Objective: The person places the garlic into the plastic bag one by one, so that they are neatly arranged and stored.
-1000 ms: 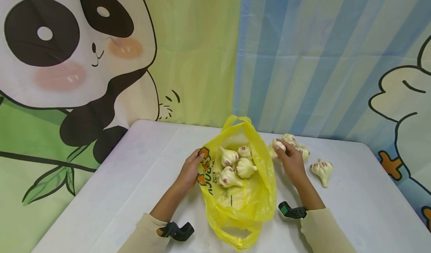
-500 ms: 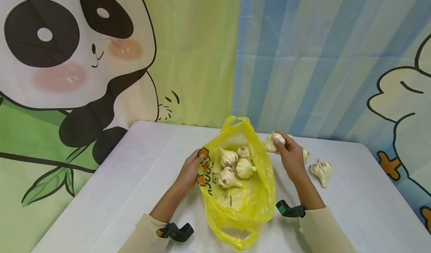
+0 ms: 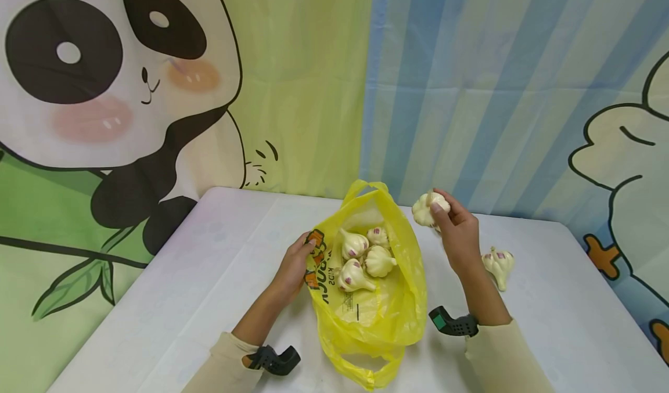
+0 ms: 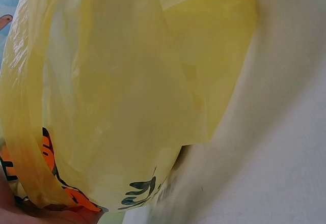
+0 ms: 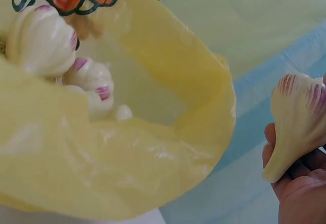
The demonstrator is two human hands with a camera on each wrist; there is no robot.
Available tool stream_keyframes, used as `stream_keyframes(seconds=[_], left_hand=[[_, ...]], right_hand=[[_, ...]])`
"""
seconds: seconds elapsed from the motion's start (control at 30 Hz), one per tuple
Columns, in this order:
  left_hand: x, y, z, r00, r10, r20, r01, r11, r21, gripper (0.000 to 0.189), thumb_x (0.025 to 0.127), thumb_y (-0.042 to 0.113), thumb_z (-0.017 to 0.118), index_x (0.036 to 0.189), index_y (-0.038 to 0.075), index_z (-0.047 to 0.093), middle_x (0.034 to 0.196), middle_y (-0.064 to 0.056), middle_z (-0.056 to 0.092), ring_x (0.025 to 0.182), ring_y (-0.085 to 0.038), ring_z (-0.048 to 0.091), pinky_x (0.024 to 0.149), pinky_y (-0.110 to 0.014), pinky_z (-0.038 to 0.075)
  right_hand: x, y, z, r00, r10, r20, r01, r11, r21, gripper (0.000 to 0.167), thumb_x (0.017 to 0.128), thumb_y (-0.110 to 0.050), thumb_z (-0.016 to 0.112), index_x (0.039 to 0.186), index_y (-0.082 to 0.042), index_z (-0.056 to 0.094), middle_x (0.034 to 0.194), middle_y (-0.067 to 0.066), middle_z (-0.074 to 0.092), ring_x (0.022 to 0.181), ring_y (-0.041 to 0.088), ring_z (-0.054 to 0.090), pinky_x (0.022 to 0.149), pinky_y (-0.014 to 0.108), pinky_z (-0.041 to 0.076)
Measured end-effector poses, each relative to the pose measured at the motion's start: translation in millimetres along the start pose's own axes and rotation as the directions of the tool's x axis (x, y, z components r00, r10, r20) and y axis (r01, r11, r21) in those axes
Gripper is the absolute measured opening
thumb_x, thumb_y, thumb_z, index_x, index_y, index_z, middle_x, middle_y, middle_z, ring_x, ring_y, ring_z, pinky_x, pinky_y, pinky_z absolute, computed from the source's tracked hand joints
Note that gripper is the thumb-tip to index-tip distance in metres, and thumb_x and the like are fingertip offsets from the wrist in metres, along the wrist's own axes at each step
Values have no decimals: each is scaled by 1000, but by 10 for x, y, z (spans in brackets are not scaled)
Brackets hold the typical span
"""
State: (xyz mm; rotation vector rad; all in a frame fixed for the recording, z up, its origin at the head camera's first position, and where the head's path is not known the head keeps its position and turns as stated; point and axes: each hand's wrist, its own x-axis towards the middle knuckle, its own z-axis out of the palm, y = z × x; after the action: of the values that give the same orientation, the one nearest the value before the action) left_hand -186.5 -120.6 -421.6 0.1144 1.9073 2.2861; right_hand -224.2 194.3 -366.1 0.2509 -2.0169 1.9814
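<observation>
A yellow plastic bag (image 3: 376, 329) lies open on the table, with several garlic bulbs (image 3: 380, 262) inside. My left hand (image 3: 291, 268) grips the bag's left rim, thumb on the printed side. In the left wrist view the bag's wall (image 4: 127, 71) fills most of the picture, and only a bit of the hand shows at the lower left corner. Up and right of the bag, my right hand (image 3: 459, 230) holds a garlic bulb (image 3: 430, 209) between thumb and fingers. The right wrist view shows this garlic bulb (image 5: 300, 117), its stem pointing down, apart from the bag's rim.
Another garlic bulb (image 3: 499, 265) lies on the white table (image 3: 554, 300) just right of the right wrist. Two more at the back are mostly hidden behind the right hand. A printed curtain (image 3: 303, 91) hangs along the table's far edge.
My right hand has lifted a garlic bulb from the group at the back right and raised it. The left hand and the bag have stayed nearly still.
</observation>
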Motion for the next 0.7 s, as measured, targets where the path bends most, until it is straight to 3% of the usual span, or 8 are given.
stream_keyframes(seconds=[0.37, 0.57, 0.7], left_hand=[[14, -18, -2, 1000, -1, -2, 1, 1000, 12, 41, 106, 30, 36, 142, 12, 43, 124, -23, 54, 109, -40, 55, 90, -46, 48], [6, -14, 2, 1000, -6, 3, 6, 1000, 3, 40, 106, 30, 37, 142, 13, 43, 127, -24, 53, 111, -41, 54, 93, -50, 46], [3, -2, 8, 1000, -3, 3, 3, 1000, 3, 40, 106, 29, 37, 142, 13, 43, 127, -23, 53, 112, -41, 53, 93, -49, 46]], right_hand=[[-14, -179, 117, 996, -70, 48, 68, 997, 39, 44, 99, -17, 59, 139, -1, 52, 119, 2, 61, 101, 12, 61, 84, 19, 51], [-6, -205, 209, 983, -137, 122, 132, 990, 51, 42, 99, -10, 58, 138, 4, 51, 110, 3, 63, 88, 13, 60, 76, 18, 52], [-22, -195, 262, 961, -154, 229, 157, 988, 4, 42, 98, -7, 58, 139, 1, 51, 108, 3, 63, 82, 14, 59, 70, 21, 52]])
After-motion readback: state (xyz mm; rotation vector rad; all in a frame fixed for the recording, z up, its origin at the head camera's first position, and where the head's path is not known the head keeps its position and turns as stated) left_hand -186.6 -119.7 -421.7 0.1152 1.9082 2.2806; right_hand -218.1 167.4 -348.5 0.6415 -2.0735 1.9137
